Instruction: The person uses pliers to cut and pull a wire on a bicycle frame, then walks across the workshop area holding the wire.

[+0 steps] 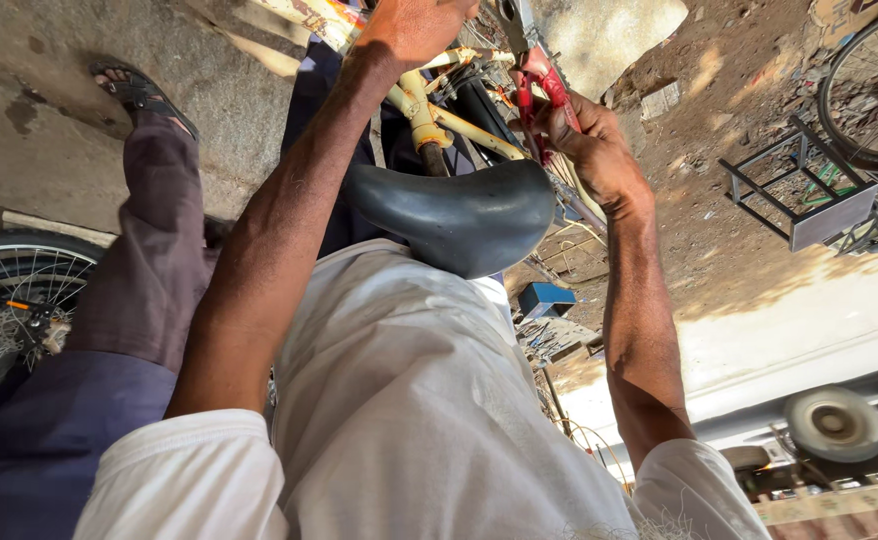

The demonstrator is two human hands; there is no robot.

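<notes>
My fingers (559, 125) on the right hand (584, 140) are clamped together around the red handles of a plier-like tool (544, 85), whose long axis runs up and away from my palm toward the top of the view, where its metal head (512, 18) meets the bicycle. My left hand (414, 30) is curled shut on the cream-coloured bicycle frame (424, 110), just across from the tool and slightly farther out than the right. Between my two forearms, close to my white shirt (409, 400), sits the black saddle (454, 215), its post rising into the frame tubes right beside the tool handles. So the tool lies inside my right grip, with the frame it bears on immediately beyond my fingertips. Another person's leg and sandalled foot (139, 95) stand to the left beside a spoked wheel (9, 300).
</notes>
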